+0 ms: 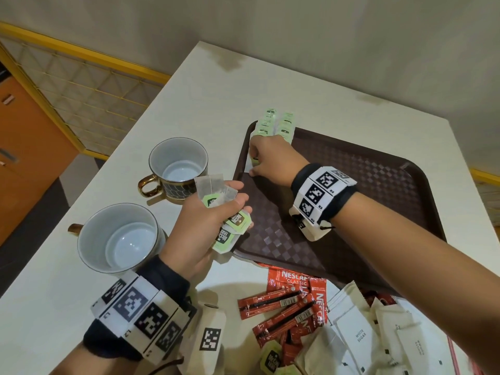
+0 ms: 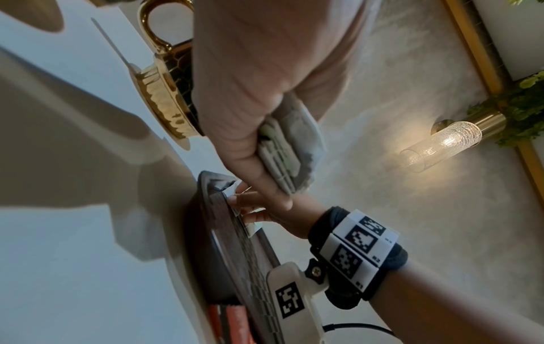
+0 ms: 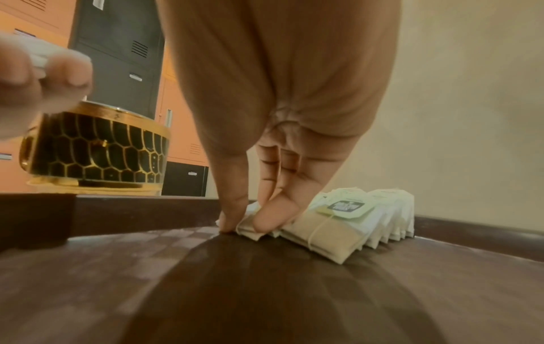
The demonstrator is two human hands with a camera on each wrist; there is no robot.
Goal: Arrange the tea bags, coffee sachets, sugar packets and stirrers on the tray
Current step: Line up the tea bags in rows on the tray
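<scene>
White desk holds a dark brown checkered plastic tray, where pale green paper tea bags sit in two rows at its far corner. Right hand pinches one bag onto the row; press it snug and straight. Left hand clutches spare tea bags.

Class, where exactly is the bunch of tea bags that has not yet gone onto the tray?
In the head view, the left hand grips the bunch of tea bags over the tray's near-left corner, beside the honeycomb cup.
</scene>
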